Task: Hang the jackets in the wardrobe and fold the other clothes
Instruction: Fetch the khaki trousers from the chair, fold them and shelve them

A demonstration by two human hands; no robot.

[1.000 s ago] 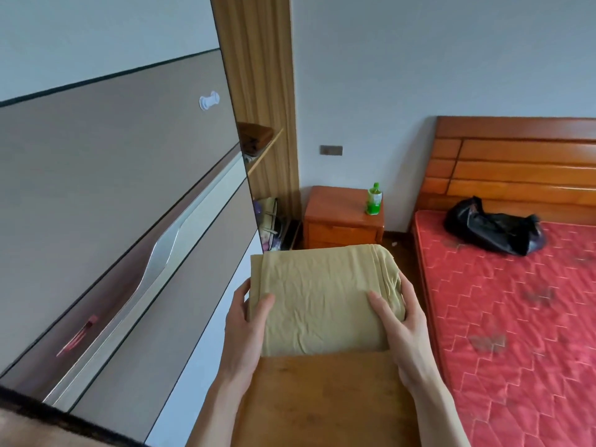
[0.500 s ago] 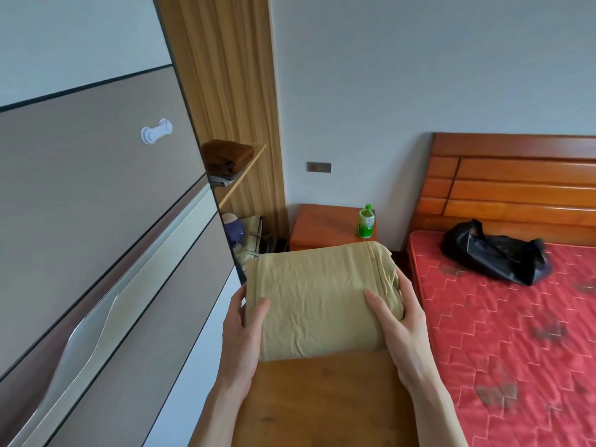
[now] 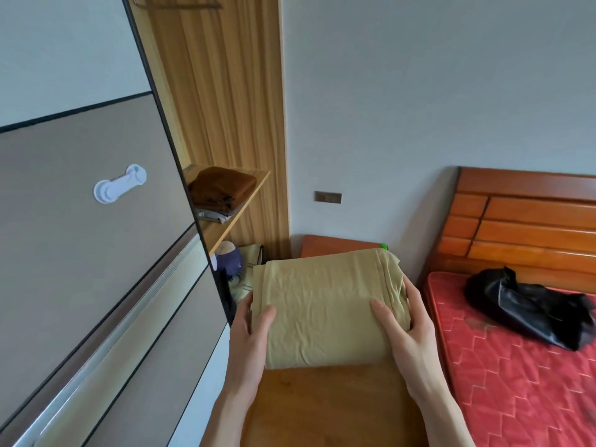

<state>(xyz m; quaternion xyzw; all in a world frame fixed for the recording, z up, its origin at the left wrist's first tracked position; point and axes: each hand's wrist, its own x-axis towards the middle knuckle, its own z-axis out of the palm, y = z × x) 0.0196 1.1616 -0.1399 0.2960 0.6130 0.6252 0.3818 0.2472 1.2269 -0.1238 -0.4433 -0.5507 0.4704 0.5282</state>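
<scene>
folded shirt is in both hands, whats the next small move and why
Probably carry the folded garment left to the wardrobe shelf and set it beside the brown pile: left hand and right hand grip it, fully folded, and the shelf is open.

2 bare forearms reach in from the bottom edge, with no sleeves, watch or bracelet showing on them. The left hand (image 3: 250, 341) and right hand (image 3: 407, 337) are slender, ringless, long-fingered, with short plain nails.

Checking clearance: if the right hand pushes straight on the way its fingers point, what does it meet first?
Probably the bedside cabinet, just beyond the folded khaki garment that the right hand grips; depth is unclear from this view.
</scene>
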